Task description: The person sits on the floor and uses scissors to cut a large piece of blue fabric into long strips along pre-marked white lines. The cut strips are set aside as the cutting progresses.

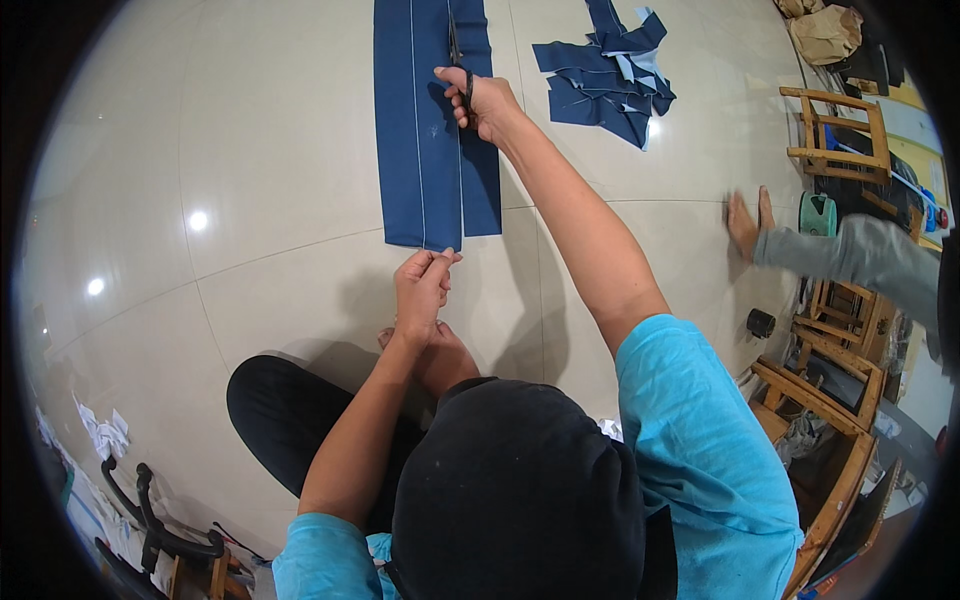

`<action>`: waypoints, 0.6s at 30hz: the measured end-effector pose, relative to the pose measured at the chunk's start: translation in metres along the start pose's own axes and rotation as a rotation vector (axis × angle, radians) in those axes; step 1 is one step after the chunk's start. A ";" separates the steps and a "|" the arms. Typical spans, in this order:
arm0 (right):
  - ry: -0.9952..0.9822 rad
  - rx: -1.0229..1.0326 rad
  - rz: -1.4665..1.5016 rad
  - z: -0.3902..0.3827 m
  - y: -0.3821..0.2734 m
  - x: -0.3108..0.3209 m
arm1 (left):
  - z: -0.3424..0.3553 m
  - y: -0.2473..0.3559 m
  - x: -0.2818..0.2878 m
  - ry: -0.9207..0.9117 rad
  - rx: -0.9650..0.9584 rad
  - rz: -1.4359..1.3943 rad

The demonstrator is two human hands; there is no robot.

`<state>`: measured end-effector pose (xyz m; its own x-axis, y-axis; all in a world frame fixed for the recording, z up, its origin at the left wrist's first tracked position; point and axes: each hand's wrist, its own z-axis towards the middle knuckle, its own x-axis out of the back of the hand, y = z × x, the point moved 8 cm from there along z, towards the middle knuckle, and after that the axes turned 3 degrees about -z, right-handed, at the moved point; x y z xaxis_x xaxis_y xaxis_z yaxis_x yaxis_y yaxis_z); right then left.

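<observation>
A long strip of dark blue fabric with pale chalk lines lies flat on the tiled floor. My right hand is stretched out over it and grips black scissors whose blades point away along a cut in the cloth. My left hand pinches the near edge of the fabric at the cut, holding it taut. The narrower right part of the strip lies slightly apart from the wider left part.
A heap of blue fabric offcuts lies to the right. Another person's feet and grey trouser leg stand at the right, by wooden chairs and a green tape dispenser. Paper scraps lie at the lower left.
</observation>
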<state>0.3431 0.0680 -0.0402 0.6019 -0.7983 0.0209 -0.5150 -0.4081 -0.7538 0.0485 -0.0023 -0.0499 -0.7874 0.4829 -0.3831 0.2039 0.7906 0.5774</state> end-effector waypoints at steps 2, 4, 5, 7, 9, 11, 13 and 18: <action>0.002 0.003 -0.002 0.002 0.000 0.001 | 0.001 -0.001 0.000 -0.004 0.000 0.002; 0.003 0.012 -0.008 0.002 0.000 -0.001 | 0.001 -0.001 0.001 -0.001 0.000 0.010; 0.003 0.006 -0.005 0.002 0.000 -0.001 | 0.001 -0.002 0.001 0.002 0.002 0.009; 0.006 -0.006 0.001 0.003 0.000 0.000 | 0.000 -0.001 0.001 0.004 0.007 0.009; 0.001 0.006 -0.005 0.002 0.000 -0.001 | 0.000 -0.001 0.001 0.003 0.006 0.008; -0.002 0.013 -0.005 0.002 0.000 -0.001 | 0.001 -0.001 0.001 0.002 0.006 0.005; -0.001 0.014 -0.001 0.002 0.000 -0.003 | 0.001 -0.002 0.001 0.001 0.008 -0.001; -0.024 0.020 0.005 0.004 0.001 -0.002 | 0.001 -0.002 0.000 -0.002 0.003 -0.006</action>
<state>0.3436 0.0714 -0.0433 0.6140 -0.7893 0.0021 -0.5056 -0.3953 -0.7669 0.0486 -0.0031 -0.0518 -0.7876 0.4786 -0.3881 0.2006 0.7947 0.5729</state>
